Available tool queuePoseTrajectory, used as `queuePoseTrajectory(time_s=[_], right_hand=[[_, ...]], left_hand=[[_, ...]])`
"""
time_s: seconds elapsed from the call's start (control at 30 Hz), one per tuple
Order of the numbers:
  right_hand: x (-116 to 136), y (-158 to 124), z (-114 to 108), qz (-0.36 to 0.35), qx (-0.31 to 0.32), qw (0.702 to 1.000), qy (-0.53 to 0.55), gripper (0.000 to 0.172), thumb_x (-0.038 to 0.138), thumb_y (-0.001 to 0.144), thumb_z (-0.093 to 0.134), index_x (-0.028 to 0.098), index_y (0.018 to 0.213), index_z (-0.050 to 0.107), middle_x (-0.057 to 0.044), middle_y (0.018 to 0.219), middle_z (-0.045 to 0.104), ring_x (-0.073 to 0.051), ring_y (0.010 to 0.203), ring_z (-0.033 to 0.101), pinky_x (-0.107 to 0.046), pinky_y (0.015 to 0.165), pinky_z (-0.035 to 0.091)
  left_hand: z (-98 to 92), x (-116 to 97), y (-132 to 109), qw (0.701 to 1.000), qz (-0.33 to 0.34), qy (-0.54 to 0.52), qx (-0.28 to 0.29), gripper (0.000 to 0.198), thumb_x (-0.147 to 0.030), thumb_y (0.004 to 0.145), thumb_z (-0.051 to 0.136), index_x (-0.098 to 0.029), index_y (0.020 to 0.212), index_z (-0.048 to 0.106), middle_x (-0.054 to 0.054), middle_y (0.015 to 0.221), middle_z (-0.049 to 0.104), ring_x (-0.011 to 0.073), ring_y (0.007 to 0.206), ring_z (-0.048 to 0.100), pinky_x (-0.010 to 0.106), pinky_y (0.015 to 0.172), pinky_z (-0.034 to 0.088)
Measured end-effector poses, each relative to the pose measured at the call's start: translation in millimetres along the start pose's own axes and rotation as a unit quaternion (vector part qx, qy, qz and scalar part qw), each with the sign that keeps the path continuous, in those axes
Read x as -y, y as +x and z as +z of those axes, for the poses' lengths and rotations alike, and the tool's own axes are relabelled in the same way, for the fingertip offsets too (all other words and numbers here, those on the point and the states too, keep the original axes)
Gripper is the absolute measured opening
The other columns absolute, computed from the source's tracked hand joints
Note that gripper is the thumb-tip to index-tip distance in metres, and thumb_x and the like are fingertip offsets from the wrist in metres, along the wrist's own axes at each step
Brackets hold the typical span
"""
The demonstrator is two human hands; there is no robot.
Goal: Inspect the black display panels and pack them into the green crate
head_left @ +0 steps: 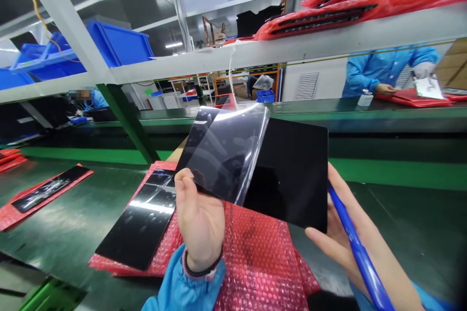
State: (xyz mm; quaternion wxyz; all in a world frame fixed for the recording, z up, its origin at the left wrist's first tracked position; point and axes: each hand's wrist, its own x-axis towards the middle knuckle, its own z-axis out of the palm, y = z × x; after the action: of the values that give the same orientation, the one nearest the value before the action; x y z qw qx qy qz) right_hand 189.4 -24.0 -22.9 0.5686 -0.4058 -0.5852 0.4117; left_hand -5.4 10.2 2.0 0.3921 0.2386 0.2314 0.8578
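Observation:
A black glass panel (292, 170) is held up, tilted, above the bench. Clear protective film (233, 150) is peeled off its right part and folded back over its left part. My left hand (200, 218) is closed at the lower left corner, its fingertips pinching the film's edge. My right hand (353, 233) grips the panel's right edge, thumb at the lower corner. A blue pen-like tool (355, 248) lies across that same hand, its far end out of view. Below is red bubble wrap (259, 248).
Another black panel (142, 223) lies on bubble wrap to the left, and a narrow dark panel (51, 187) farther left. A green post (124, 121) rises from the bench. Red-wrapped parts (328, 17) sit on the shelf above. Across the line, a person in blue sleeves (379, 73) works.

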Motion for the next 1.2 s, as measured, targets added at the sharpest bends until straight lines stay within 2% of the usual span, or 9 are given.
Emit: queuePoseTrajectory(time_s=[0.13,0.27,0.37,0.47,0.6,0.73,0.9,1.03,1.2], right_hand=[[3,-1,2,0.034,0.025,0.992,0.122,0.071,0.024,0.078,0.068,0.039,0.14,0.036,-0.004,0.111,0.067,-0.021,0.095,0.068,-0.032,0.082,0.056],[17,2,6,0.085,-0.012,0.988,0.131,0.035,0.028,0.07,0.074,0.028,0.104,0.066,0.001,0.068,0.059,-0.015,0.064,0.061,-0.025,0.062,0.056],[28,1,6,0.138,-0.042,0.984,0.101,0.02,0.035,0.065,0.078,0.024,0.079,0.067,0.002,0.059,0.053,-0.013,0.053,0.054,-0.022,0.053,0.053],[33,0,2,0.162,-0.053,0.983,0.063,0.022,0.042,0.064,0.078,0.024,0.067,0.064,0.001,0.055,0.054,-0.013,0.047,0.052,-0.022,0.043,0.047],[34,1,-2,0.125,-0.034,0.991,0.035,0.025,0.045,0.07,0.071,0.023,0.061,0.065,0.0,0.056,0.059,-0.017,0.054,0.057,-0.027,0.052,0.051],[27,-2,-4,0.12,0.009,0.992,0.045,0.028,0.043,0.077,0.064,0.021,0.061,0.067,-0.004,0.063,0.065,-0.025,0.069,0.065,-0.034,0.066,0.054],[12,-9,-7,0.142,-0.061,0.988,0.014,0.031,0.05,0.077,0.064,0.021,0.083,0.075,-0.008,0.087,0.073,-0.034,0.093,0.066,-0.039,0.071,0.056],[7,-11,-5,0.145,-0.088,0.985,-0.028,0.035,0.055,0.07,0.069,0.023,0.081,0.075,-0.006,0.093,0.073,-0.032,0.094,0.065,-0.042,0.083,0.053],[10,-7,-2,0.141,-0.097,0.985,-0.035,0.034,0.056,0.07,0.068,0.027,0.086,0.075,-0.006,0.103,0.071,-0.032,0.105,0.061,-0.042,0.089,0.049]], left_hand=[[-3.7,-5,15,1.0,-0.024,-0.011,0.005,0.007,-0.029,0.081,0.067,-0.024,0.085,0.065,-0.004,0.091,0.065,0.0119,0.09,0.06,0.03,0.091,0.047],[-11.2,-6,27,0.999,-0.053,0.003,0.005,0.009,-0.03,0.08,0.067,-0.024,0.087,0.066,-0.004,0.093,0.064,0.0149,0.098,0.059,0.035,0.095,0.044],[-14.9,-3,35,0.999,-0.021,0.031,-0.017,0.011,-0.029,0.077,0.07,-0.021,0.084,0.066,-0.005,0.088,0.064,0.0114,0.093,0.059,0.028,0.092,0.044],[-15.8,-2,43,0.998,0.034,0.053,-0.029,0.012,-0.027,0.073,0.073,-0.019,0.08,0.066,-0.006,0.081,0.063,0.0065,0.082,0.059,0.017,0.082,0.046],[-15.1,-3,51,0.998,0.012,0.066,-0.017,0.013,-0.027,0.072,0.072,-0.02,0.078,0.063,-0.007,0.073,0.062,0.0074,0.067,0.06,0.018,0.064,0.048],[-15.6,-6,56,0.997,0.021,0.07,-0.025,0.009,-0.023,0.074,0.068,-0.019,0.078,0.062,-0.007,0.07,0.061,0.0072,0.065,0.059,0.017,0.064,0.047],[-17.5,-6,61,0.993,0.058,0.1,-0.006,0.004,-0.02,0.073,0.063,-0.018,0.072,0.061,-0.005,0.071,0.056,0.0085,0.068,0.056,0.018,0.07,0.045],[-16.1,-6,57,0.985,0.086,0.147,0.033,0.008,-0.019,0.072,0.059,-0.017,0.064,0.058,-0.003,0.07,0.052,0.0093,0.07,0.052,0.018,0.075,0.041],[-11.5,-3,37,0.983,0.003,0.155,0.102,0.013,-0.024,0.072,0.055,-0.018,0.063,0.06,0.0,0.072,0.057,0.0145,0.074,0.053,0.023,0.07,0.041]])
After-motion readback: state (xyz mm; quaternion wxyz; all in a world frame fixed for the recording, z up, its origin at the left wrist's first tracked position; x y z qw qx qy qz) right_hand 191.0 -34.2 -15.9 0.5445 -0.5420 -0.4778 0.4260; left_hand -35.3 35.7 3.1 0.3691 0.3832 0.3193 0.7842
